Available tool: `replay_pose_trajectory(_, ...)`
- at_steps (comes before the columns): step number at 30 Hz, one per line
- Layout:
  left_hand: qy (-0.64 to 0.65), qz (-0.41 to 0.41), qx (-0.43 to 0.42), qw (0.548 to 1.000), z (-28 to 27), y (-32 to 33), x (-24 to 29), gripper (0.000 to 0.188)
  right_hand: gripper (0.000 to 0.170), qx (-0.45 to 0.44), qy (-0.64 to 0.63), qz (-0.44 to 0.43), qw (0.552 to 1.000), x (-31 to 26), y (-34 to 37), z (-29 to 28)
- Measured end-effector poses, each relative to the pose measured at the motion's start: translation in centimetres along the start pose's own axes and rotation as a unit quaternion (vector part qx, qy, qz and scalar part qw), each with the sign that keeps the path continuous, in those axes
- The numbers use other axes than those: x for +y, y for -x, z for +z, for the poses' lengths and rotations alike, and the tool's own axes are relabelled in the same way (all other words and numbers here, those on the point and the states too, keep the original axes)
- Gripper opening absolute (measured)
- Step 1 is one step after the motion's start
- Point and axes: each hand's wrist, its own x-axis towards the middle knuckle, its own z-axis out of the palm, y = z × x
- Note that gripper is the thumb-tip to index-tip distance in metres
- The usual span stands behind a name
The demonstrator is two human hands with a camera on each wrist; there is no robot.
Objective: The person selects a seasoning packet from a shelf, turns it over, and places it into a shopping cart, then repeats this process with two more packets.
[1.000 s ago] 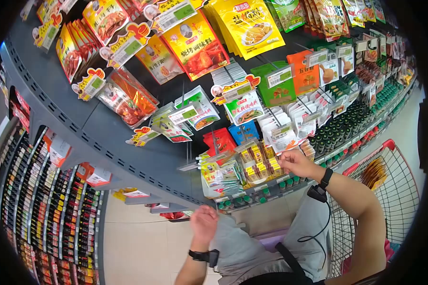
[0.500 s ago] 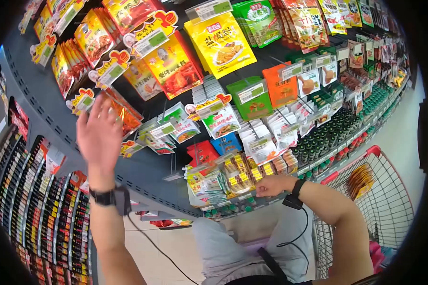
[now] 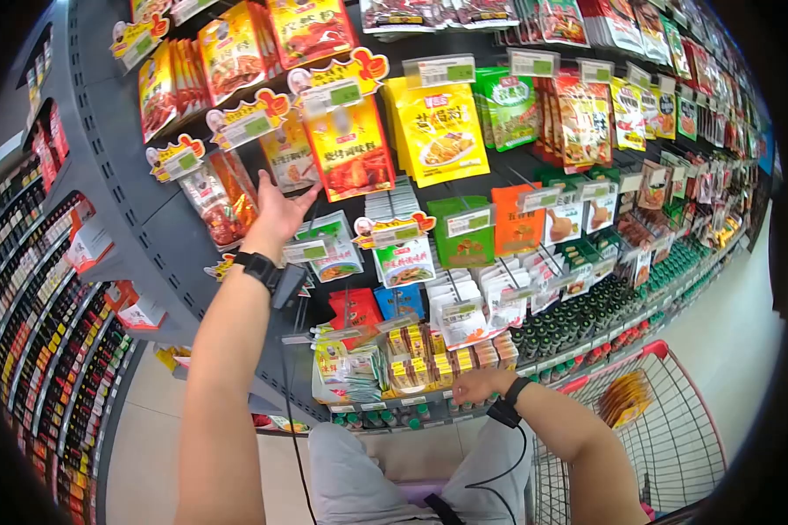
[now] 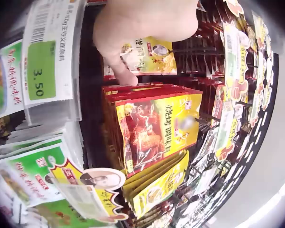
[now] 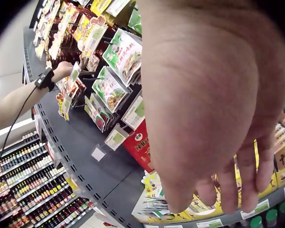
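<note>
My left hand reaches up to the hanging packets, its thumb and fingers spread. It is just below a small yellow-and-red packet, beside the larger yellow-and-red packets. In the left wrist view the hand covers part of the small packet, the thumb close to the top of the larger red-edged stack; contact cannot be told. Low by the boxed sachets is my right hand. The right wrist view shows that hand with fingers loosely hanging, holding nothing.
Price tags jut out from the rack, and orange packets hang left of my left hand. A wire cart with yellow packets stands at the right. Rows of bottles fill the far-left shelves.
My left hand rose from low by my lap to the hanging packets, then moved right from the orange ones, fingers spread. My right hand lowered from the boxed sachets. The head view shifted.
</note>
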Motion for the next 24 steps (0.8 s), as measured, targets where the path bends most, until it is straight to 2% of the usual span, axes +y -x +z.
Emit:
replay_pose_trajectory(3, 0.069, 0.038, 0.060, 0.995, -0.4, -0.5, -0.5, 0.082, 0.043, -0.047, -0.012, 0.050, 0.998, -1.1, 0.4, -1.0)
replay_pose_trajectory(6, 0.090, 0.067, 0.035, 0.993, -1.8, -1.7, -0.8, 0.086, 0.044, -0.056, -0.051, 0.064, 0.995, -0.9, 0.5, -1.0)
replay_pose_trajectory(8, 0.102, 0.031, 0.043, 0.993, -1.1, -1.1, -0.8, 0.086, 0.044, -0.060, -0.094, 0.074, 0.991, -1.4, 1.0, -1.5)
replay_pose_trajectory(10, 0.106, 0.015, 0.068, 0.992, -0.6, -0.7, -0.8, 0.086, 0.044, -0.045, -0.047, 0.050, 0.997, -0.8, 0.4, -1.2)
replay_pose_trajectory(13, 0.125, 0.003, 0.038, 0.991, -0.8, -1.1, -0.8, 0.089, 0.044, -0.053, -0.013, 0.052, 0.997, -0.2, 0.0, -1.1)
replay_pose_trajectory(14, 0.153, 0.018, 0.039, 0.987, -0.8, -1.2, -1.0, 0.088, 0.043, -0.061, -0.010, 0.060, 0.996, -0.1, 0.0, -1.0)
replay_pose_trajectory(17, 0.178, 0.030, 0.034, 0.983, -1.1, -1.1, -1.5, 0.086, 0.044, -0.034, 0.015, 0.011, 0.999, 2.3, -1.0, 0.0)
replay_pose_trajectory(21, 0.191, 0.058, 0.127, 0.972, -1.0, -1.5, -2.2, 0.066, 0.049, -0.039, -0.030, 0.030, 0.998, 3.0, -1.1, -0.2)
replay_pose_trajectory(23, 0.202, 0.066, 0.112, 0.971, -1.0, -1.5, -2.1, 0.034, 0.055, -0.041, -0.042, 0.035, 0.998, 1.3, 0.2, -1.6)
replay_pose_trajectory(24, 0.207, 0.077, 0.090, 0.971, -1.3, -1.5, -1.9, 0.029, 0.059, -0.031, -0.066, 0.039, 0.997, 1.2, 0.3, -1.7)
